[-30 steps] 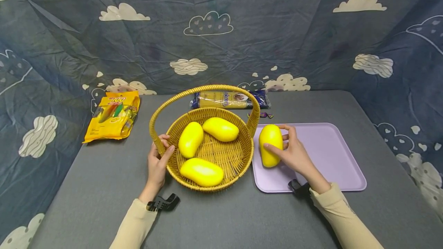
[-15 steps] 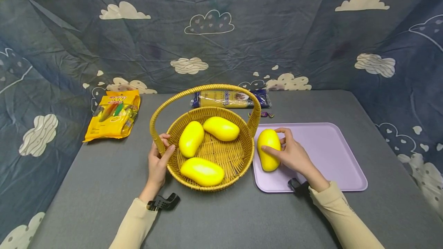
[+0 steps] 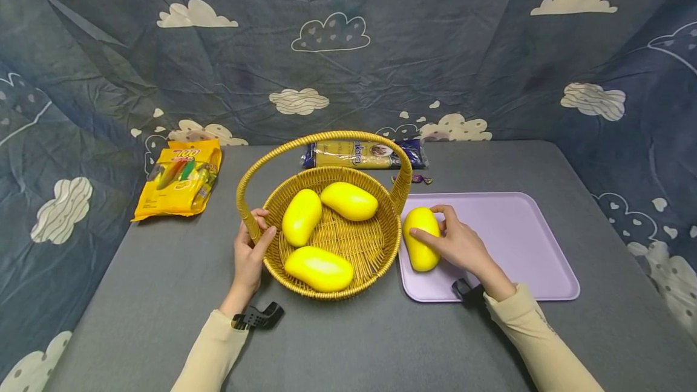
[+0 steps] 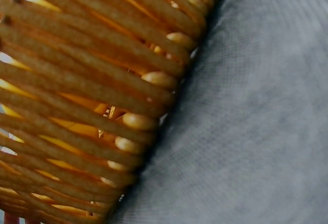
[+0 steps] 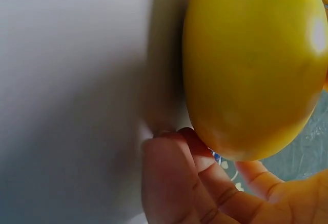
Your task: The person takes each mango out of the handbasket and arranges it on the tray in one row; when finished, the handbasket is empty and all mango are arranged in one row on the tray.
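In the head view my left hand [image 3: 248,262] grips the wicker basket [image 3: 327,295] at its left rim, by the foot of the arched handle. Three yellow mangoes, one of them at the front [image 3: 319,269], lie inside the basket. My right hand [image 3: 463,250] holds another mango [image 3: 419,253] between thumb and fingers, low at the left end of the lilac tray [image 3: 501,241]. From the right wrist, this mango [image 5: 251,70] fills the upper right, with fingertips at its lower end. The left wrist view shows the basket's woven side [image 4: 92,80] close up; that hand is mostly hidden there.
A yellow candy bag [image 3: 179,183] lies at the back left. Behind the basket is a packet of pasta [image 3: 354,155], with a small purple wrapped candy [image 3: 418,179] beside it. A cloud-patterned cloth [image 3: 435,59] hangs behind the grey table [image 3: 359,349].
My right hand has brought its mango slightly nearer to me and to the left over the tray. The left hand and the basket have stayed put.
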Demonstrator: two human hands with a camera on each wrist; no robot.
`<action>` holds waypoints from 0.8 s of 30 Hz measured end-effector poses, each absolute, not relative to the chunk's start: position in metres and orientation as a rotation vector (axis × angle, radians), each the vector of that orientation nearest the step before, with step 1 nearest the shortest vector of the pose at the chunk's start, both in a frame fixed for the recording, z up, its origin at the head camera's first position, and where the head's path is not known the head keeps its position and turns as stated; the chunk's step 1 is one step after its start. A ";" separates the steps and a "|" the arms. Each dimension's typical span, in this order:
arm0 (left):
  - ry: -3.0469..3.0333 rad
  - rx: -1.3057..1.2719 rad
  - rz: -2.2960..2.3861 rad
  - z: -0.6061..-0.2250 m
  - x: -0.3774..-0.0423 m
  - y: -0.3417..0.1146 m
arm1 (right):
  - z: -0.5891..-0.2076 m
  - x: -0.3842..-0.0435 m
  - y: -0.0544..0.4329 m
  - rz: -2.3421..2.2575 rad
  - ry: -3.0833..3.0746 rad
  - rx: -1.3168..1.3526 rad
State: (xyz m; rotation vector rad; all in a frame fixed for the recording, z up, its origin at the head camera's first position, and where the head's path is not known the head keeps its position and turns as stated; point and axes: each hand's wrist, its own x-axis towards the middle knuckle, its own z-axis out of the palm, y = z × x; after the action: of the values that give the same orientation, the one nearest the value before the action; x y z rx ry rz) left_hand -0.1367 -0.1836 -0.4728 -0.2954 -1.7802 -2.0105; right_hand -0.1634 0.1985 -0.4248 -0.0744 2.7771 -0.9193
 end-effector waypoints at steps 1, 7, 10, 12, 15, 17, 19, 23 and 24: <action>-1.779 -0.296 -2.010 -0.473 -0.137 -0.184 | -0.425 -0.163 0.199 -0.913 2.775 -0.073; -1.777 -0.296 -2.011 -0.473 -0.137 -0.184 | -0.424 -0.163 0.199 -0.881 2.768 -0.085; -1.781 -0.290 -2.011 -0.473 -0.136 -0.184 | -0.423 -0.162 0.199 -0.859 2.766 -0.104; -1.784 -0.285 -2.011 -0.473 -0.136 -0.184 | -0.422 -0.162 0.200 -0.845 2.767 -0.114; -1.785 -0.278 -2.014 -0.473 -0.135 -0.184 | -0.421 -0.161 0.200 -0.832 2.771 -0.126; -1.788 -0.276 -2.015 -0.473 -0.135 -0.184 | -0.419 -0.161 0.201 -0.826 2.774 -0.135; -1.790 -0.272 -2.016 -0.472 -0.135 -0.184 | -0.419 -0.161 0.201 -0.818 2.779 -0.141; -1.790 -0.270 -2.012 -0.471 -0.135 -0.183 | -0.418 -0.160 0.202 -0.800 2.782 -0.139; -1.790 -0.270 -2.011 -0.471 -0.136 -0.183 | -0.418 -0.160 0.202 -0.797 2.781 -0.136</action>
State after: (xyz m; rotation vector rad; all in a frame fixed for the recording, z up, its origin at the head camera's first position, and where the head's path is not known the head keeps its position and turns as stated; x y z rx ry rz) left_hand -0.1355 -0.1831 -0.4712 -0.2698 -1.7901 -2.0110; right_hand -0.1595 0.2022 -0.4179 -0.1359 2.7809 -0.7970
